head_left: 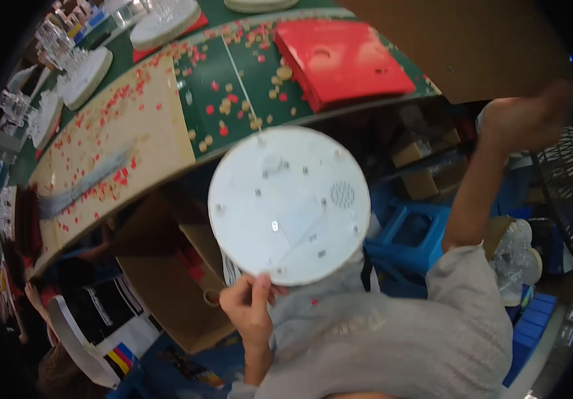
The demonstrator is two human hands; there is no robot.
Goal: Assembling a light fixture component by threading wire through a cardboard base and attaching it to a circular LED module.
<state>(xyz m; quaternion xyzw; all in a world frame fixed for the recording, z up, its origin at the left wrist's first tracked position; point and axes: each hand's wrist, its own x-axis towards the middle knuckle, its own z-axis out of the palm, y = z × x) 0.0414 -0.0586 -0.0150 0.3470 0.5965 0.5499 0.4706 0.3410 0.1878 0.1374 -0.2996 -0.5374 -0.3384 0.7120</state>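
My left hand [250, 306] pinches the lower rim of a white round plastic base [289, 206], its thumb on the face. The base is tilted up toward me in front of the table edge. Small screw holes, a cluster of tiny perforations and a pale squarish patch show on its face. My right hand [529, 123] is raised at the upper right, by the lower edge of a large brown cardboard panel [472, 46]. Motion smears its fingers, so I cannot tell whether it grips the cardboard.
On the green table [206, 86], red and tan dots lie scattered around a red stack [339, 63] and a tan board [113, 126]. White round pieces [166, 23] stand at the far left. Below are an open carton [166, 292], a blue stool [409, 233] and a fan grille [569, 159].
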